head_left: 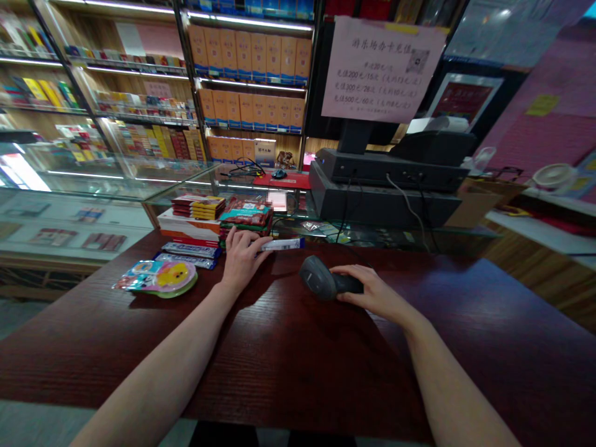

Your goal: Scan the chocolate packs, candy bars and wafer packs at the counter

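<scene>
1. Left hand (241,257): thumb and fingers pinch one end of a slim packet (286,244). The packet is held out to the right; a patch of dark print, barcode-like, faces the wearer.
2. Right hand (372,290): grasping the handle of a scanner (319,278), head turned left. Trigger finger action: cannot tell. Whether the scanner rests on the wood or is slightly raised: cannot tell.
3. Progress (judged): both things are taken up. The scanner head is near the packet's free end, the two apart. No picture shows whether a reading has been made, so what is left is uncertain.
4. Just beyond the left hand: pouches (246,212) in a stack, close behind the knuckles. To their left, a carton (190,226) with small packs on top; nearer, blue packets (189,250) and a bright flat pack (167,276), neither in hand.
5. Room: the wooden table (279,360) stretches between the forearms and right of the right hand; its near edge runs below them. Tightest side: left hand, hemmed by pouches and blue packets.
6. Far limit: glass counter, with the till (386,205) behind the right hand.
</scene>
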Available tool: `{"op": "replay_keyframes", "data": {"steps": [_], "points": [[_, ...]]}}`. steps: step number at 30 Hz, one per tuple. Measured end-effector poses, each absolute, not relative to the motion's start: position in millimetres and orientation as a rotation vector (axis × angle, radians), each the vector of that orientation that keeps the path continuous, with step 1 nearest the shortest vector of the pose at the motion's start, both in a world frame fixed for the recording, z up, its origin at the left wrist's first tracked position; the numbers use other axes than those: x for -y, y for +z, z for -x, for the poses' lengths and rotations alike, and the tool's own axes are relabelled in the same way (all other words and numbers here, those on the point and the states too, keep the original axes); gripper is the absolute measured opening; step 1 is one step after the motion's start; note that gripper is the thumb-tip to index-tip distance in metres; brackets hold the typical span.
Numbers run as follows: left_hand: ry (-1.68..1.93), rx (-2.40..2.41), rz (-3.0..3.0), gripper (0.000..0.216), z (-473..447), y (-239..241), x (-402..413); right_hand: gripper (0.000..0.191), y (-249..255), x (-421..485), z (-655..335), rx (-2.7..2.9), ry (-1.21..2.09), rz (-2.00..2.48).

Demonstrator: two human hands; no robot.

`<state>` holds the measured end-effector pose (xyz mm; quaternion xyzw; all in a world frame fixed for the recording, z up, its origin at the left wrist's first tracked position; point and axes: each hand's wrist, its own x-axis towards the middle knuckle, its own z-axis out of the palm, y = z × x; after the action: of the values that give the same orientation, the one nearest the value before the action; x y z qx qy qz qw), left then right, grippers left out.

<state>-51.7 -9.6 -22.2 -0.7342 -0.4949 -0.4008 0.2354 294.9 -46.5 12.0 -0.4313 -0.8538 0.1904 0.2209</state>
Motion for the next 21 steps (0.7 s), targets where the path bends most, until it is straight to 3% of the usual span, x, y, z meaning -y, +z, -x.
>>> {"op": "replay_keyframes", "data": {"steps": [7, 21], "points": [[-1.131, 1.352, 2.015, 0.028, 50.8, -22.3, 9.6, 0.060, -1.6, 38.4, -298.2, 2.408, 0.548, 1.216], [-1.156, 1.303, 2.047, 0.028, 46.9, -17.2, 14.9, 0.060, -3.5, 37.8, -298.2, 2.383, 0.651, 1.281]]}}
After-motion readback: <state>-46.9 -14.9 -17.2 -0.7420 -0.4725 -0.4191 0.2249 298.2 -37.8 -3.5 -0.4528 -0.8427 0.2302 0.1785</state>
